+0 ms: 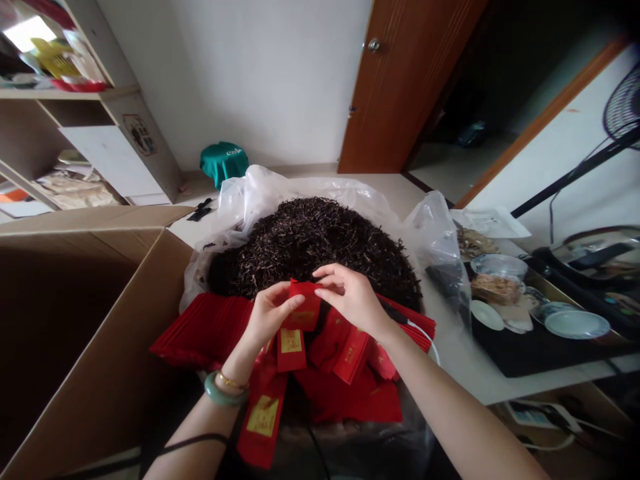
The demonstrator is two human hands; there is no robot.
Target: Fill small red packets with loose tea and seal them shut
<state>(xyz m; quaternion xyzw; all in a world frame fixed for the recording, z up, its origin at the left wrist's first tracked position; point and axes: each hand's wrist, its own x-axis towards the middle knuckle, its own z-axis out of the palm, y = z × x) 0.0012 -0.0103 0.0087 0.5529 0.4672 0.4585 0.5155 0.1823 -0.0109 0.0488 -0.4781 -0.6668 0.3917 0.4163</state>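
Observation:
My left hand (273, 310) grips a small red packet (306, 308) by its left side, thumb in front. At the packet's upper right corner is my right hand (347, 293), its thumb against the edge and its fingers curled just above. Dark bits show at the packet's top edge. Behind it rises a large heap of dark dried tea leaves (320, 240) in a clear plastic bag (440, 233). Below my hands lie more red packets, one with a yellow label (291, 341) and another lower down with a yellow label (262, 417).
A row of red packets (210, 330) lies at the left, beside an open cardboard box (115, 320). A white cable (427, 337) runs near my right forearm. Dishes (575, 325) stand on a black tray (520, 357) at the right. A green-covered stool (225, 162) stands by the wall.

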